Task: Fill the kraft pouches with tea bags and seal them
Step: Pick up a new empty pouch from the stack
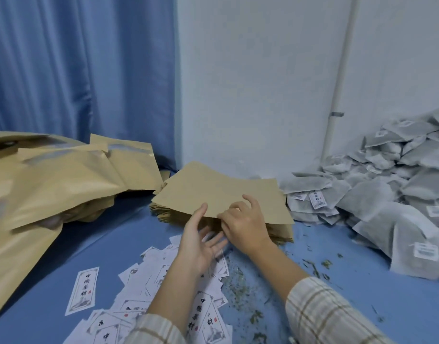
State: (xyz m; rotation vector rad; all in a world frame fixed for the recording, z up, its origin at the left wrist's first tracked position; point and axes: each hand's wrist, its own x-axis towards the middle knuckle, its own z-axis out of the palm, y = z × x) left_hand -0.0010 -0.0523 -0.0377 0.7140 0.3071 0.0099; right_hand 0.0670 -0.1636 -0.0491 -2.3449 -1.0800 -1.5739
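Observation:
A stack of flat kraft pouches (pixel 275 232) lies in the middle of the blue table. Its top pouch (pixel 220 192) is lifted at the near edge. My right hand (pixel 245 227) pinches that near edge between thumb and fingers. My left hand (pixel 201 239) is just beside it, fingers spread, thumb touching the pouch's edge from below. A big heap of grey tea bags (pixel 392 194) with small white tags fills the right side against the wall.
A pile of filled kraft pouches (pixel 52 180) with clear zip strips covers the left. White printed labels (pixel 83 290) lie scattered at the near edge. Loose tea crumbs (pixel 240 281) litter the blue tabletop (pixel 362 281). A blue curtain and a white wall stand behind.

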